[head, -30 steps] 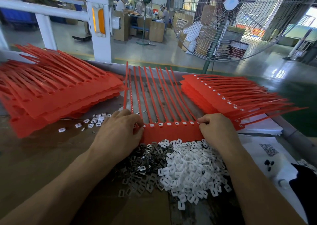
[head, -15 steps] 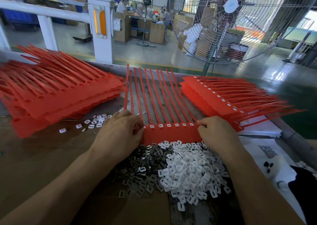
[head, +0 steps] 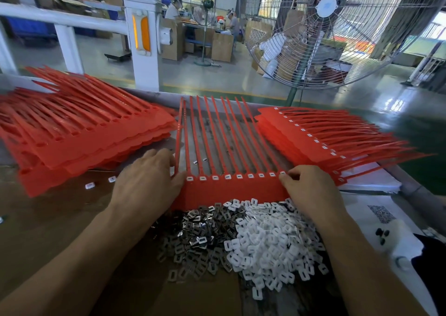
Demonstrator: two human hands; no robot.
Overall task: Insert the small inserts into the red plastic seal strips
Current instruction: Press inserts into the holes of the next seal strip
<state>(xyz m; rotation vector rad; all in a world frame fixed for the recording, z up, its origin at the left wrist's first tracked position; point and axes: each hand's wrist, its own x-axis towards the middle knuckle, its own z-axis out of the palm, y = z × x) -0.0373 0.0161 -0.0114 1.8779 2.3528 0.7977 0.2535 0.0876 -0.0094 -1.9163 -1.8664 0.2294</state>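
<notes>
Red seal strip sheet point(head: 231, 187) flat at the middle of the bench point(head: 48, 219), tails fanned away, a row of white inserts point(head: 228, 176) seated along its head band. Just in front, touching its near edge: a heap of loose white inserts point(head: 270, 245) beside a heap of metal clips point(head: 193, 233). Left hand point(head: 147, 183) at the sheet's left end, fingers point(head: 177, 178) curled against the edge, thumb hidden; whether pinching or only pressing, cannot tell. Right hand point(head: 311, 190) at the right end, fingertips point(head: 286, 177) bunched over the last socket; whether holding an insert, cannot tell. Left, a tall stack of red sheets point(head: 79, 134); right, a second stack point(head: 313, 134) with white inserts fitted. A few stray inserts point(head: 89, 185) on brown cardboard. Beyond the bench: white railing post point(head: 142, 38), big pedestal fan point(head: 337, 26), glossy factory floor, cardboard boxes, seated workers far off.
</notes>
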